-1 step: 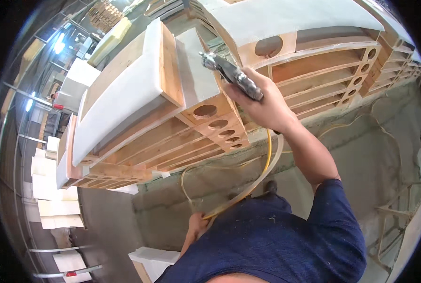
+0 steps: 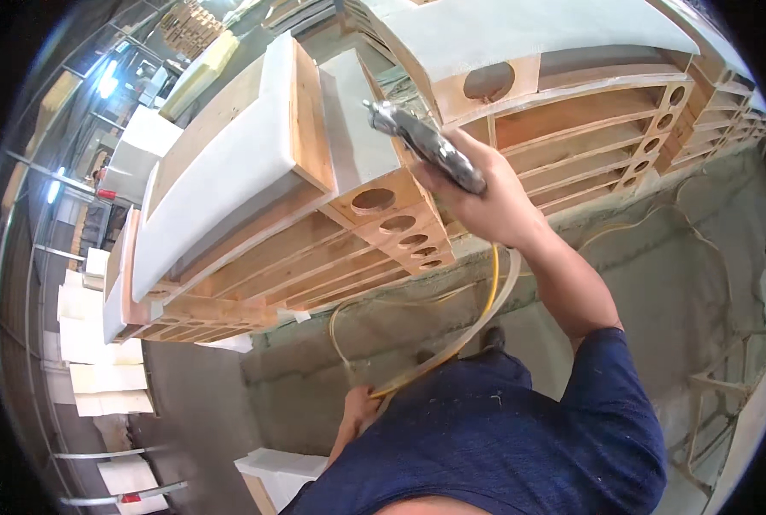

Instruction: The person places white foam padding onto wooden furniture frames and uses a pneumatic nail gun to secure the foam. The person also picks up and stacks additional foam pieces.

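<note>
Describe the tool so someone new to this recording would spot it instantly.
Find the big wooden frame at centre-left. Overlapping its right end in view, the right hand holds the tool, tip pointing up-left. Its shiny silver-and-dark body sets it apart from the frame's pale wood and white padding.

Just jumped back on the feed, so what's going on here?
A person grips a metal spray gun in the right hand, raised before large wooden frames with white padding on top. The left hand, low by the waist, holds the hoses, which loop up toward the right hand. No spray is visible.
</note>
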`<control>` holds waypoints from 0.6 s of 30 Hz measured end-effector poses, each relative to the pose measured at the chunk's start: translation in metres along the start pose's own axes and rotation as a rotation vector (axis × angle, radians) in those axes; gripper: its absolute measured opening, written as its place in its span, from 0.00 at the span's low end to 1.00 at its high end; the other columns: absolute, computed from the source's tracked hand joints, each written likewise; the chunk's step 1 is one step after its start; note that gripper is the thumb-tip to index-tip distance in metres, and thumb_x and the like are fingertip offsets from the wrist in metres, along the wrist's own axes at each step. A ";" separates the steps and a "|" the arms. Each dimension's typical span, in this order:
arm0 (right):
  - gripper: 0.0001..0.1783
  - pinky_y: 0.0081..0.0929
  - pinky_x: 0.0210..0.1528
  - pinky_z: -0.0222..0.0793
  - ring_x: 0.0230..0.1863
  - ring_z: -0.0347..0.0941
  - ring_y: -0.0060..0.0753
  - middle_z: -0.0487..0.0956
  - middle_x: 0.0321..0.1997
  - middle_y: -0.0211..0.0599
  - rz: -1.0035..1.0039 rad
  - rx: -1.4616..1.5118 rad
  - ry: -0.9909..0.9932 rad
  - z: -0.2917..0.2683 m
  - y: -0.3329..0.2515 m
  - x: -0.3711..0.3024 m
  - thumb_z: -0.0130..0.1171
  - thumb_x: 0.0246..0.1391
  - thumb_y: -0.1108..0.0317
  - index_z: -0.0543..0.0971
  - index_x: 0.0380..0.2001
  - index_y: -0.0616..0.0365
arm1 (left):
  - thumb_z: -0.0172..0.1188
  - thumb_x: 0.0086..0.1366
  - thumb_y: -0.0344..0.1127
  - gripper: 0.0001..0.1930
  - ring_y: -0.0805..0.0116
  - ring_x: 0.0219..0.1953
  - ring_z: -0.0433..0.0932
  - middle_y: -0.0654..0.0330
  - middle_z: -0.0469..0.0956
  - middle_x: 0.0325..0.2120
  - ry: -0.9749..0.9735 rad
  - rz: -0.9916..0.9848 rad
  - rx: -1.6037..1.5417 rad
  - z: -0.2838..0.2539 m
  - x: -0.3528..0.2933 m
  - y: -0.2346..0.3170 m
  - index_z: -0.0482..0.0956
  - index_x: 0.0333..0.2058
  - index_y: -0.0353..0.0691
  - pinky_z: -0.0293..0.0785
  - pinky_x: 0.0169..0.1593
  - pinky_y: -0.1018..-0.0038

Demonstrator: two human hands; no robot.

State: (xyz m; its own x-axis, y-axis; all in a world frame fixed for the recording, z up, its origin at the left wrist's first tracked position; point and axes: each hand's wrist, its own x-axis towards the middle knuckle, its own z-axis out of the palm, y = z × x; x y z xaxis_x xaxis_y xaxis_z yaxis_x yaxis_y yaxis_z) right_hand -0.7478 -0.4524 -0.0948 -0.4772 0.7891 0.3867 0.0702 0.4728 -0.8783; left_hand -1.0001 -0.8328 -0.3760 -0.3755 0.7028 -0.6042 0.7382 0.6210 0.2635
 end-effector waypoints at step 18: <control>0.19 0.37 0.35 0.67 0.30 0.73 0.43 0.75 0.27 0.48 0.054 -0.080 0.090 0.004 0.033 0.037 0.59 0.54 0.55 0.75 0.36 0.61 | 0.62 0.51 0.46 0.15 0.47 0.36 0.78 0.48 0.79 0.29 -0.012 0.000 -0.049 0.015 -0.024 0.017 0.79 0.31 0.42 0.72 0.38 0.59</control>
State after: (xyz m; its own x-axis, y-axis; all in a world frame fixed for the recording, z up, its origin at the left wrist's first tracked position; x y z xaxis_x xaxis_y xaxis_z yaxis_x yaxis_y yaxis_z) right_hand -0.7670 -0.4095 -0.1107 -0.3906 0.8447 0.3660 0.1650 0.4554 -0.8749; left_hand -0.9701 -0.8439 -0.3679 -0.3685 0.6991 -0.6127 0.7099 0.6372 0.3001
